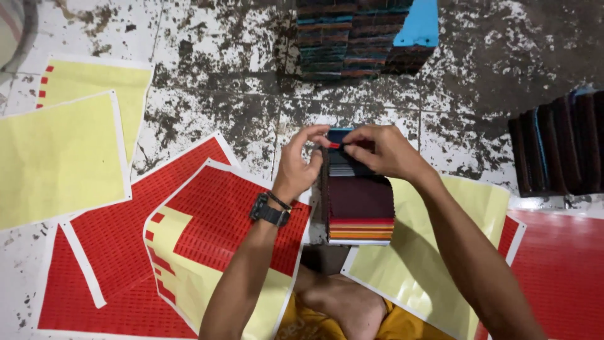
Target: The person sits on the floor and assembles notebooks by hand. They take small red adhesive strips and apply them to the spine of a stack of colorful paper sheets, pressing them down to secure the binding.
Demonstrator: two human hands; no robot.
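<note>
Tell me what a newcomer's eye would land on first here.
At centre, the left hand and right hand pinch a small red sticker at the top of a fanned fabric swatch book. Red label sheets and yellow backing sheets spread across the stained floor at left.

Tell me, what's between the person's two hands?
In the head view, a tiny red sticker is pinched between the left hand and right hand, at the top of the fabric swatch book.
</note>
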